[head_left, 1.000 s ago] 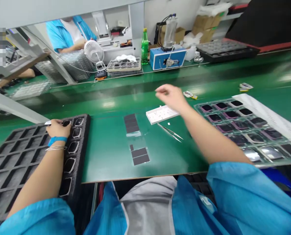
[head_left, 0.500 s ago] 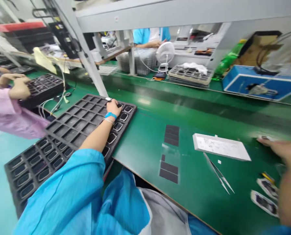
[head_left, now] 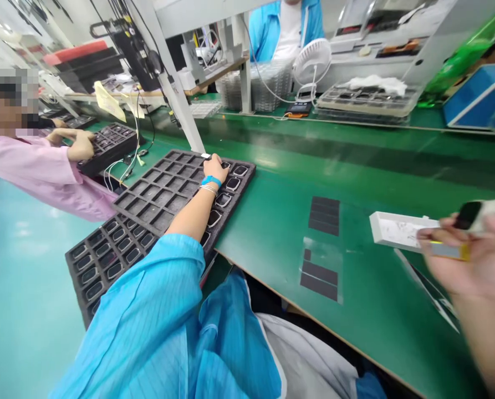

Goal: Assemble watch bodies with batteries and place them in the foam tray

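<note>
My left hand (head_left: 216, 169) rests at the far corner of a black foam tray (head_left: 159, 213), its fingers curled over a cell holding a dark-screened piece. A small white strip (head_left: 205, 155) lies by the fingertips. My right hand (head_left: 475, 260), blurred at the right edge, grips a white-framed piece with a black face (head_left: 471, 216) and a yellow-tipped strip (head_left: 450, 251). It hangs just above a white tray (head_left: 397, 231). Partly hidden behind that hand lie steel tweezers (head_left: 422, 282). Black film strips on clear sheets (head_left: 319, 280) lie on the green mat.
A co-worker's pink-sleeved hands (head_left: 81, 145) work on another black tray (head_left: 108, 147) at the left. A co-worker in blue (head_left: 286, 30) stands across the bench, near a white fan (head_left: 312, 62). Wires, metal trays and a steel upright (head_left: 176, 77) stand beyond the mat.
My view has swung left compared with a second ago. My right hand has moved right and now holds a white-framed piece and a yellow-tipped strip. My left hand stays on the tray.
</note>
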Motion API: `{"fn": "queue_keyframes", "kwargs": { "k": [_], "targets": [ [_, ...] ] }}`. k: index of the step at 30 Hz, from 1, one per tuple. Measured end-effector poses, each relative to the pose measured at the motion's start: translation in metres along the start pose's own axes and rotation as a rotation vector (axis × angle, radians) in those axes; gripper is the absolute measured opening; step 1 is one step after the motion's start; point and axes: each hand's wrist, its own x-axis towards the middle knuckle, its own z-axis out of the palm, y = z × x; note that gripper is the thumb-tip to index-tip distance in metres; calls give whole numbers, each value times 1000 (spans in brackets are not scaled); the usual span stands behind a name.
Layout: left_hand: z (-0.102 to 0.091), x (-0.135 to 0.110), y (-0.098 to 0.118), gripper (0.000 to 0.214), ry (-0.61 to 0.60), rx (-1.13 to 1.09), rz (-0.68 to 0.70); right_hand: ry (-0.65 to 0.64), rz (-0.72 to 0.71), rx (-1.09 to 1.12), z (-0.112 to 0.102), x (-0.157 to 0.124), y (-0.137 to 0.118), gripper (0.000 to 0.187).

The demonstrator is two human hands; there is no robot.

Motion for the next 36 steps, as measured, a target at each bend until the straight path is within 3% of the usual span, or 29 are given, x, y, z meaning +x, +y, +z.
{"fn": "queue_keyframes", "kwargs": {
  "k": [3, 6, 10, 16, 29, 36],
  "targets": [
    [2, 1, -1, 25, 9, 1, 21, 22, 225, 89, 28, -41, 16, 27],
    [2, 2, -2, 23, 6, -1, 12, -13, 193, 39, 38, -58, 26, 30],
    [2, 2, -2, 25, 14, -1, 5, -83, 133, 15, 36, -60, 29, 30],
    [2, 2, -3, 25, 22, -18, -9, -112, 170, 19, 37, -62, 27, 27],
    [1, 1, -2, 25, 26, -15, -37, -115, 208, 21, 41, -66, 23, 37],
    [1, 0, 0, 24, 37, -7, -48, -109, 233, 27, 43, -68, 19, 32]
  ]
}}
